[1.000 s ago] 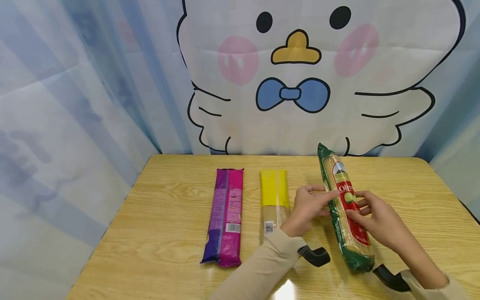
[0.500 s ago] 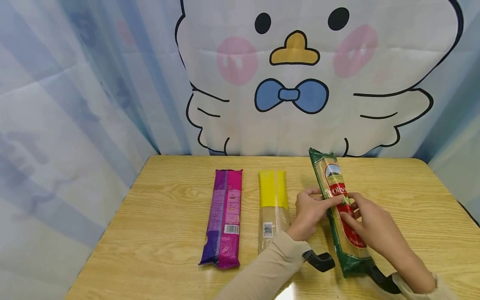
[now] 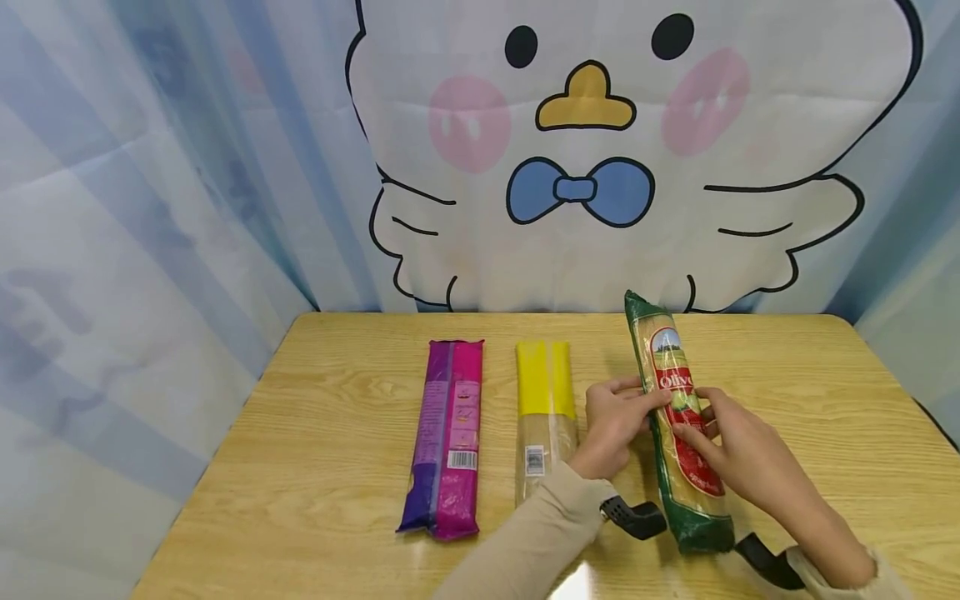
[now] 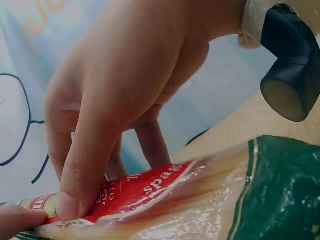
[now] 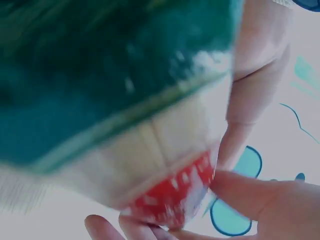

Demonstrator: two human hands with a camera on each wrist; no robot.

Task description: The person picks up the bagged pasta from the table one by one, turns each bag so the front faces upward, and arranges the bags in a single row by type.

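A long bag of spaghetti, clear with green ends and a red label, slants over the right half of the table. My left hand pinches its left edge near the middle, thumb on the front. From the right side, my right hand grips the same bag, thumb across the label. In the left wrist view my right hand arches over the bag, and the left thumb presses the label at the lower left. The bag's green end fills much of the right wrist view, blurred.
Left of my hands, a yellow-topped clear pack lies on the wooden table, partly behind my left forearm. Farther left lies a purple and pink packet. A printed curtain hangs at the table's back edge.
The bag of spaghetti has shifted left and stands slightly straighter, with both hands still holding it. The right hand has moved a little left with it. The other two packs stay put.
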